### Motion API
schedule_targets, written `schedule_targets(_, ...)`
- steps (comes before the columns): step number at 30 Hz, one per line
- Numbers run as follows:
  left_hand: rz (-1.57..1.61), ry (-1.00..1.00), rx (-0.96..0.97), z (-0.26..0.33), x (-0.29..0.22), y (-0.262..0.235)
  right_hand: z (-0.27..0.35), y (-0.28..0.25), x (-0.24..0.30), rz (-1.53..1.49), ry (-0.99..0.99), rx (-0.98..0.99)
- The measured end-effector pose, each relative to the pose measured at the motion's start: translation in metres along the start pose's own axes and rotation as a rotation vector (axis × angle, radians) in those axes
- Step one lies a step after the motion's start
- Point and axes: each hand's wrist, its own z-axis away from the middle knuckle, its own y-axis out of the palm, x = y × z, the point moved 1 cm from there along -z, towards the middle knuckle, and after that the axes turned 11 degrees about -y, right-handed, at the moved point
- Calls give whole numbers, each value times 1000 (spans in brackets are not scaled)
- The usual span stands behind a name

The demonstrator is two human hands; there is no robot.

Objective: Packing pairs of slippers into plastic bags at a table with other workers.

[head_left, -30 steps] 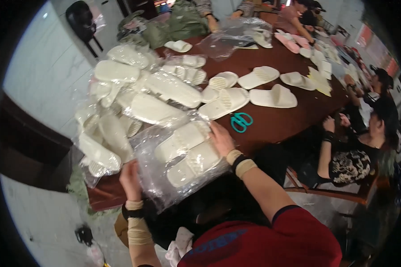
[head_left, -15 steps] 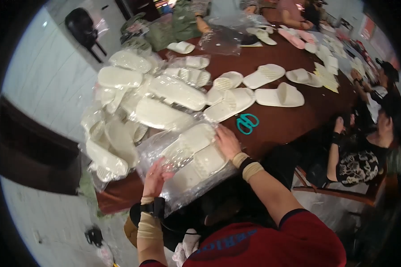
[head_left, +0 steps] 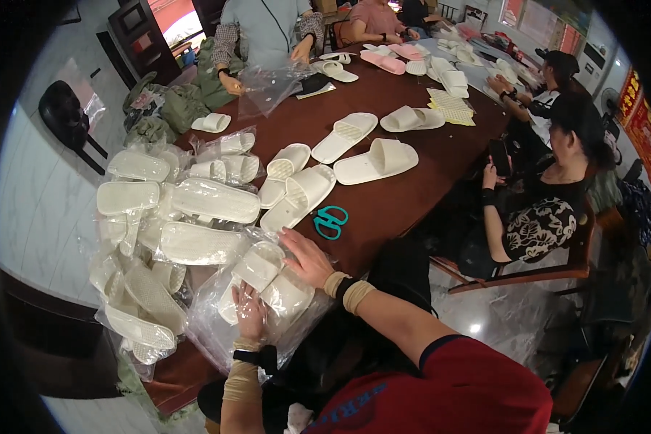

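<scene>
A pair of white slippers (head_left: 258,266) lies in a clear plastic bag (head_left: 208,322) at the near edge of the table. My left hand (head_left: 249,312) rests on the bagged pair, its fingers stretched out and apart. Along the pair's right side lies my right hand (head_left: 306,259), open, its fingers reaching over the far end of the bag. Left of my hands is a heap of bagged white slippers (head_left: 215,200). Teal-handled scissors (head_left: 330,222) lie just beyond my right hand, near several unbagged white slippers (head_left: 376,163).
The brown table (head_left: 405,206) carries yellow sheets (head_left: 452,107) and pink slippers (head_left: 383,61) farther back. Across it, a person in light blue (head_left: 264,32) handles clear plastic. Seated at the right, another person (head_left: 539,224) holds a phone. Green sacks (head_left: 177,116) stand far left.
The view has swung right, so the table's contents appear farther left. My left hand has moved from the bag's left side onto the slippers. My right hand stays by their far right side.
</scene>
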Motion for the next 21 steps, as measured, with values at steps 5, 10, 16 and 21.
schedule_targets(5,92,28,-146,10,4,-6,3,14,-11,161,-71,230)
schedule_targets(10,-37,-194,-8,55,88,-33,2,30,-15,322,7,379)
schedule_targets(16,1023,-665,-436,145,169,-148,-2,23,-6,383,19,504)
schedule_targets(21,1117,-493,-693,89,7,-226,3,25,-11,381,-6,457)
